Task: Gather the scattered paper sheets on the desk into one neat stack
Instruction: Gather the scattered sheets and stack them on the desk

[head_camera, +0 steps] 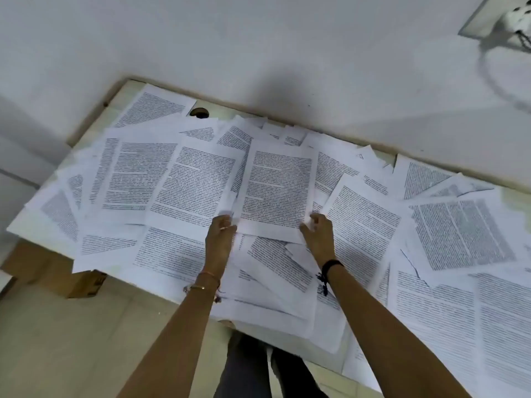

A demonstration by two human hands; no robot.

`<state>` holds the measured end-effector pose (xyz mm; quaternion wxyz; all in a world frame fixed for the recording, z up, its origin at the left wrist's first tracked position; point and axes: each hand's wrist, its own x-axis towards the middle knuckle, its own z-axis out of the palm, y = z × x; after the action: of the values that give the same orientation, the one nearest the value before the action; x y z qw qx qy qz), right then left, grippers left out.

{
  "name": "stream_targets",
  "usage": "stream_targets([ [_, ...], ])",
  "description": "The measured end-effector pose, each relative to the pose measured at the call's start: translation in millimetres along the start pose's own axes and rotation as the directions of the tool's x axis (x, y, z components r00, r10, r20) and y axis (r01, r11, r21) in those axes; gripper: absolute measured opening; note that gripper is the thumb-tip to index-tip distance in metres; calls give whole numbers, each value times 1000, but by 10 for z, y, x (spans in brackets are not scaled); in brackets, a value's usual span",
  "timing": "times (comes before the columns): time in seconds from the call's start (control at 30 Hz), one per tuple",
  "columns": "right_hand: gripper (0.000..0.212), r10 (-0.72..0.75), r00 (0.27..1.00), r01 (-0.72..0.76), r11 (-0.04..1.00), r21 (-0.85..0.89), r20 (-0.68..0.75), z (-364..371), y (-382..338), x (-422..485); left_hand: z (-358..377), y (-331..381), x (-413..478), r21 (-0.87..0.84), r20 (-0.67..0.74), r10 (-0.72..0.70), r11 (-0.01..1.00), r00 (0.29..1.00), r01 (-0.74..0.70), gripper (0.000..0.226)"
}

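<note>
Head view: thin white paper sheets (184, 185), rectangular and dense with black printed text, lie overlapping at all angles across the pale bench (126, 90), some overhanging its near edge. One flat sheet (277, 191) lies on top at the centre of the heap; the left hand (219, 234) pinches its lower left corner and the right hand (317, 235) its lower right corner, fingers curled. A round cable hole (199, 112) sits near the bench's far edge, and a brown cardboard box (43, 268) is below at left.

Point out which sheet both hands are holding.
The middle sheet, lying topmost and nearly straight: the left hand and right hand grip its two near corners.
</note>
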<state>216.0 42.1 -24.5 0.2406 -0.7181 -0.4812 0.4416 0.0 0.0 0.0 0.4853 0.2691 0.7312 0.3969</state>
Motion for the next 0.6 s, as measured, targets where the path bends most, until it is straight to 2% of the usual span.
stream_targets([
  [0.1, 57, 6, 999, -10, 991, -133, -33, 68, -22, 76, -120, -15, 180, 50, -21, 18, 999, 1000, -17, 39],
  [0.17, 64, 5, 999, -12, 989, -147, -49, 142, -63, 164, -170, -29, 384, 89, -9, 20, 996, 1000, -19, 45],
  [0.3, 58, 26, 993, -44, 986, -161, -116, 378, -185, 370, -225, 18, 737, 249, 28, 50, 967, 998, -55, 48],
  [0.37, 65, 51, 993, -65, 989, -134, -105, 509, -300, 417, -270, 47, 864, 253, 95, 5, 967, 995, -29, 43],
  [0.43, 74, 111, 992, -115, 991, -64, -65, 652, -433, 431, -375, 63, 1013, 206, 198, -118, 976, 973, 77, 38],
  [0.47, 69, 141, 989, -142, 989, -45, -37, 756, -504, 464, -471, 75, 1118, 200, 256, -168, 973, 952, 118, 38],
  [0.5, 54, 142, 990, -142, 989, -30, 6, 829, -586, 462, -544, 96, 1188, 225, 291, -179, 967, 940, 115, 37],
  [0.57, 6, 110, 989, -111, 994, 5, 100, 961, -721, 448, -691, 172, 1282, 263, 224, -117, 963, 968, 55, 30],
  [0.6, 14, 79, 987, -80, 997, 5, 139, 1040, -769, 417, -774, 195, 1330, 264, 126, -59, 964, 990, 24, 27],
])
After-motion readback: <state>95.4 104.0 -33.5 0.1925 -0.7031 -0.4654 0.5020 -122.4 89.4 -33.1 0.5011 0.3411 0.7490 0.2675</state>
